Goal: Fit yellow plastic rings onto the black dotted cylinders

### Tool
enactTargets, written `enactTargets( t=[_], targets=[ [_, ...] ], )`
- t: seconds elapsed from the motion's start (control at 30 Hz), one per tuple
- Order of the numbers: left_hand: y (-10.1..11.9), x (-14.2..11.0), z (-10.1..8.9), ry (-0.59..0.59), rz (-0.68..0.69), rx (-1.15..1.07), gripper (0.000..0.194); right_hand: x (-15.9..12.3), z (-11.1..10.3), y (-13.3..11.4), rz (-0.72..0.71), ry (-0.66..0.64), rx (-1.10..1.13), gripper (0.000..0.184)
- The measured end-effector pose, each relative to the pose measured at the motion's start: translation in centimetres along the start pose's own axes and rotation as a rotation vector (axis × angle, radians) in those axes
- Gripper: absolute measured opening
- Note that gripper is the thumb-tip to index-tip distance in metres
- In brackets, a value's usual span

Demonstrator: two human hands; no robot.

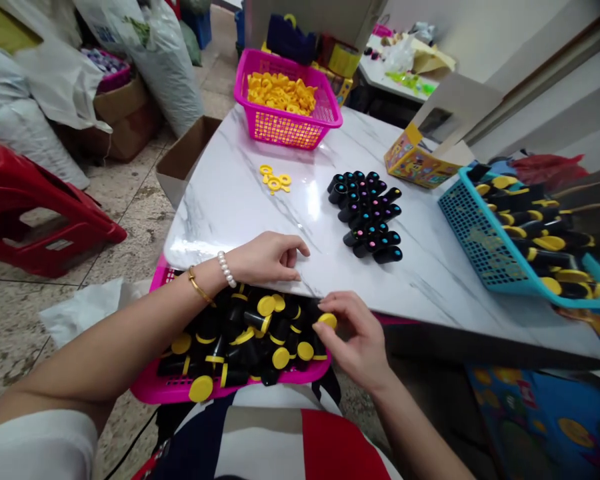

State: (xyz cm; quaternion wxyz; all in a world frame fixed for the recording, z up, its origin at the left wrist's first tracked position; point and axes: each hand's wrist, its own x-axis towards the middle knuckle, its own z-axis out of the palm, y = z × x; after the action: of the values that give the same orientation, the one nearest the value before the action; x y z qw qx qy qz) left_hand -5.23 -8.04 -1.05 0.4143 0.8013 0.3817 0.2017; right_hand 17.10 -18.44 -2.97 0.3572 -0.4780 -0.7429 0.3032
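A white marbled table stood ahead. The near pink basket, partly beneath its edge, contained yellow-capped black tubes. Dotted black cylinders stood grouped above. The left hand lay loosely curled, thumb and forefinger apart. At the basket's right end, the right hand pinched one yellow-capped piece.

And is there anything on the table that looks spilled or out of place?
Only mildly: a few yellow pieces lie loose on the table, outside the pink basket that holds similar ones. I see no clear damage.
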Motion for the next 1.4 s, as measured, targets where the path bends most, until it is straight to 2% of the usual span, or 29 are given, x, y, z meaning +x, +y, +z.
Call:
enactTargets(
  t=[0.07, 0.17, 0.23, 0.3, 0.37, 0.5, 0.57, 0.63, 0.7, 0.77, 0.83, 0.93, 1.0, 1.17, 1.27, 1.4],
  targets=[
    [0.0, 0.2, 0.1, 0.004, -0.021, -0.022, 0.032, -1.8, 0.7, 1.3, 0.006, 0.087, -0.043, 0.021],
    [-0.1, 0.4, 0.3, 0.027, -0.05, -0.043, 0.03, -3.1, 2.3, 3.2, -0.127, 0.244, -0.206, 0.035],
    [0.0, 0.3, 0.4, 0.046, -0.056, -0.034, 0.028, -3.1, 3.3, 4.1, -0.246, 0.27, -0.322, 0.039],
    [0.2, 0.3, 0.5, 0.063, -0.064, -0.018, 0.026, -2.7, 3.8, 4.7, -0.319, 0.212, -0.408, 0.035],
    [0.7, 0.4, 0.6, 0.073, -0.092, -0.003, 0.024, -2.1, 4.0, 5.2, -0.295, 0.157, -0.497, 0.03],
    [1.6, 1.5, 0.4, 0.113, -0.153, 0.052, 0.024, -1.1, 3.7, 5.8, -0.073, 0.172, -0.569, 0.021],
    [1.4, 2.6, -0.4, 0.221, -0.141, 0.117, 0.026, -1.0, 3.5, 6.1, 0.012, 0.152, -0.465, 0.024],
    [0.5, 4.0, -1.8, 0.416, -0.117, 0.226, 0.029, -1.1, 3.3, 6.3, 0.07, 0.132, -0.338, 0.025],
    [-1.3, 5.4, -3.7, 0.61, -0.106, 0.385, 0.033, -1.4, 3.1, 6.5, 0.109, 0.166, -0.248, 0.024],
    [-3.5, 6.6, -5.5, 0.7, -0.123, 0.56, 0.04, -1.7, 2.9, 7.0, 0.157, 0.217, -0.197, 0.025],
    [-5.5, 7.5, -6.7, 0.675, -0.159, 0.692, 0.052, -1.8, 2.6, 7.5, 0.218, 0.238, -0.166, 0.027],
    [-6.7, 8.0, -6.7, 0.479, -0.16, 0.766, 0.057, -1.8, 2.4, 8.0, 0.276, 0.237, -0.127, 0.028],
    [-6.0, 7.7, -5.4, 0.33, -0.108, 0.758, 0.052, -2.0, 2.4, 8.0, 0.27, 0.235, -0.1, 0.027],
    [-1.6, 5.4, -0.4, 0.041, 0.154, 0.668, 0.048, -2.8, 2.0, 6.7, 0.123, 0.236, -0.128, 0.018],
    [-0.2, 3.9, 0.9, 0.008, 0.219, 0.599, 0.053, -3.1, 1.7, 6.6, 0.048, 0.26, -0.189, 0.018],
    [-0.5, 2.4, 0.3, 0.139, 0.165, 0.548, 0.052, -3.6, 0.9, 6.7, 0.073, 0.273, -0.156, 0.017]
  ],
)
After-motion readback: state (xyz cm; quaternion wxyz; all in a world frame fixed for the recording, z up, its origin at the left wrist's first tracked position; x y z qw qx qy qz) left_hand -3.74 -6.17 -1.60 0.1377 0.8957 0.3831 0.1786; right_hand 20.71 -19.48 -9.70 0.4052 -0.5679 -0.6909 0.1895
